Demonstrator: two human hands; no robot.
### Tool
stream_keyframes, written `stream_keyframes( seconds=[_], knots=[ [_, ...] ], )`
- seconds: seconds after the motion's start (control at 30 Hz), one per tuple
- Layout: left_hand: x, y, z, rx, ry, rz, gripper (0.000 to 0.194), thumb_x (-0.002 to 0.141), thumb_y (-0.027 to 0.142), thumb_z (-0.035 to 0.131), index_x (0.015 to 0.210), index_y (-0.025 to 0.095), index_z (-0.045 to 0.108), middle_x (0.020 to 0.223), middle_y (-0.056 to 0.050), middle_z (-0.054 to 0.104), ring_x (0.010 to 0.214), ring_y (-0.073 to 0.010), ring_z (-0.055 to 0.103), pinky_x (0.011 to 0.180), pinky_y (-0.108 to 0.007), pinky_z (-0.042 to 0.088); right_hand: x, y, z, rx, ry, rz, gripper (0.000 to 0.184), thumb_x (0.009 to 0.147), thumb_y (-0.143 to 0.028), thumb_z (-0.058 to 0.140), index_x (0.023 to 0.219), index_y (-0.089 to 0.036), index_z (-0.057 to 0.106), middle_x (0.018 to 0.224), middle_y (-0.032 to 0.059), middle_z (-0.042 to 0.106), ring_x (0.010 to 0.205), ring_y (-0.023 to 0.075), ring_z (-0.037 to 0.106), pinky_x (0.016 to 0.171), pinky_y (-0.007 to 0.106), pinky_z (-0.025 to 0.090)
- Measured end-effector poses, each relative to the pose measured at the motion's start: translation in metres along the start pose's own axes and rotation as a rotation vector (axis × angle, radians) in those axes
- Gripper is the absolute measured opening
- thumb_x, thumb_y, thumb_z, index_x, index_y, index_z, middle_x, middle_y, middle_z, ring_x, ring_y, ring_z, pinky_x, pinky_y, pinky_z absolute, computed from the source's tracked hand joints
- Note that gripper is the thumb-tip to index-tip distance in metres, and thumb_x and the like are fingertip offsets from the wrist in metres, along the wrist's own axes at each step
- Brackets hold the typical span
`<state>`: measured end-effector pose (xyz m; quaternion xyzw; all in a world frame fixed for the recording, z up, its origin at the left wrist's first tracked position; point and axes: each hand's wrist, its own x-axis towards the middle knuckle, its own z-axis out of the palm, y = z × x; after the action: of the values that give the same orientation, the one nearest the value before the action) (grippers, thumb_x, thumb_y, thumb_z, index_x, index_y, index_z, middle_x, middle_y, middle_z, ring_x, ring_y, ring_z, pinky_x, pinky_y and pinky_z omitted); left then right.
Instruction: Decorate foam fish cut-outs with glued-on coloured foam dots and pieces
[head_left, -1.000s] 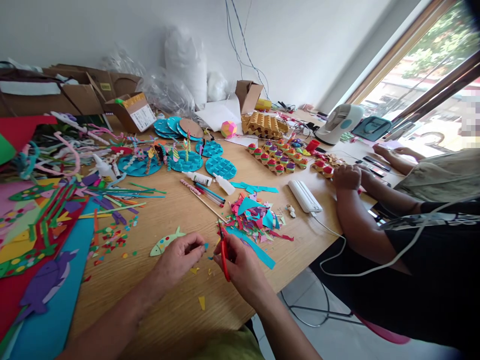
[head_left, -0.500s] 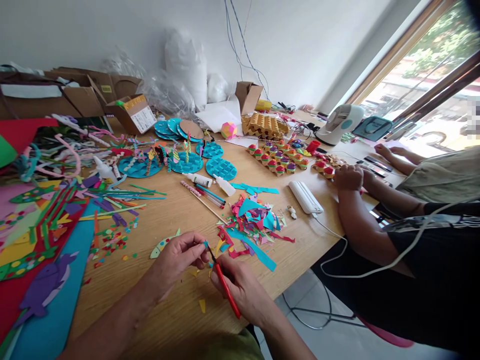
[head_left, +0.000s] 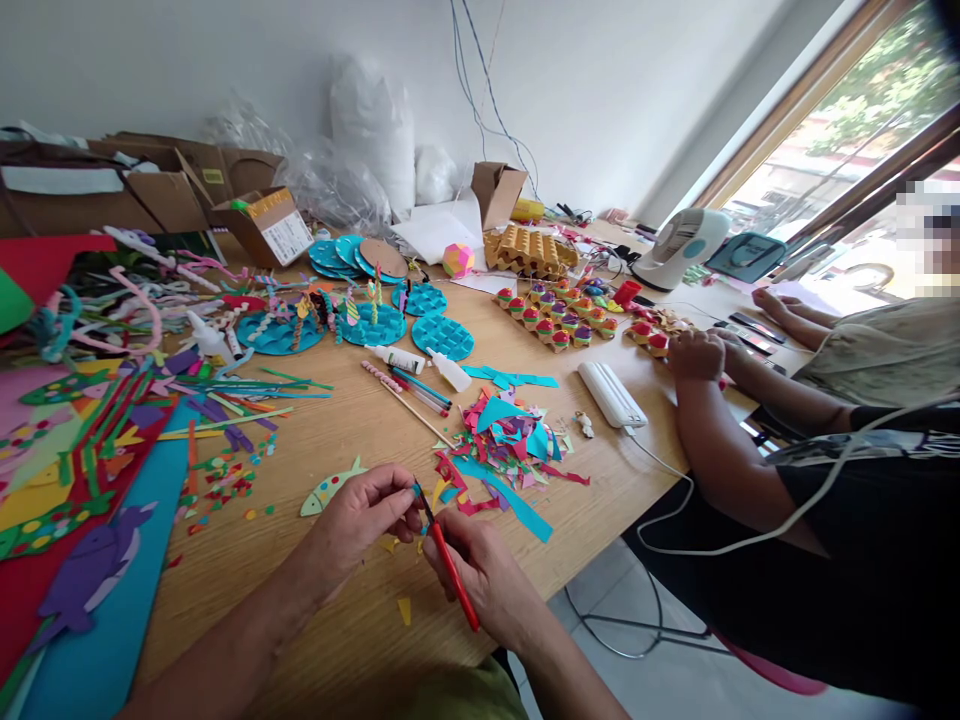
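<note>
In the head view my right hand (head_left: 484,570) is closed around red-handled scissors (head_left: 454,570), their dark blades pointing up and to the left. My left hand (head_left: 379,508) pinches a tiny blue paper piece (head_left: 417,490) right beside the blade tips; most of the piece is hidden by the fingers. Behind my left hand lies a pale green paper fish (head_left: 324,492) with coloured dots. A heap of colourful paper scraps (head_left: 510,435) spreads beyond my right hand, with a blue strip (head_left: 517,505) at its near side. A yellow scrap (head_left: 405,610) rests near the table edge.
Glue bottles (head_left: 450,370), pens (head_left: 420,392) and a wooden stick (head_left: 420,416) lie further back. A white power bank (head_left: 611,395) trails a cable to the right. A co-worker's arm (head_left: 712,450) rests at the right edge. Coloured paper sheets (head_left: 150,580) cover the left.
The scissor blades have shifted slightly up and right beside the fingers of my left hand. Both hands keep their holds, and the objects on the table lie as before.
</note>
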<state>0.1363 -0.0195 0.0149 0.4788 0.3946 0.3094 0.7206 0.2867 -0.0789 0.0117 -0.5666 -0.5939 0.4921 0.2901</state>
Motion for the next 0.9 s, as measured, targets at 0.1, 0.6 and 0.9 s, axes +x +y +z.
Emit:
stream_keyframes(
  seconds=[0.1, 0.6, 0.9],
  knots=[
    [-0.0002, 0.0012, -0.0002, 0.019, -0.014, -0.003, 0.020, 0.070, 0.035, 0.058, 0.070, 0.015, 0.057, 0.060, 0.001, 0.058, 0.057, -0.0109, 0.052, 0.056, -0.023, 0.042, -0.0004, -0.0005, -0.0001, 0.009, -0.001, 0.006, 0.024, 0.084, -0.031, 0.043, 0.064, -0.018, 0.042, 0.054, -0.0052, 0.037, 0.052, 0.0078, 0.032, 0.046, 0.021, 0.023],
    [0.0004, 0.0032, -0.0072, 0.109, -0.059, -0.043, 0.022, 0.069, 0.037, 0.059, 0.068, 0.015, 0.055, 0.060, 0.001, 0.057, 0.055, -0.0112, 0.052, 0.056, -0.024, 0.043, -0.0039, 0.0077, -0.0028, -0.053, -0.002, 0.000, 0.030, 0.081, -0.033, 0.048, 0.060, -0.018, 0.035, 0.055, -0.0065, 0.029, 0.052, 0.0066, 0.025, 0.045, 0.020, 0.020],
    [0.0005, 0.0018, -0.0084, 0.084, -0.038, -0.041, 0.022, 0.067, 0.037, 0.060, 0.068, 0.015, 0.055, 0.060, 0.002, 0.057, 0.055, -0.0111, 0.052, 0.055, -0.024, 0.043, -0.0039, 0.0072, -0.0042, -0.097, -0.008, -0.003, 0.031, 0.081, -0.034, 0.048, 0.059, -0.018, 0.034, 0.055, -0.0066, 0.030, 0.051, 0.0067, 0.026, 0.045, 0.020, 0.021]
  ],
)
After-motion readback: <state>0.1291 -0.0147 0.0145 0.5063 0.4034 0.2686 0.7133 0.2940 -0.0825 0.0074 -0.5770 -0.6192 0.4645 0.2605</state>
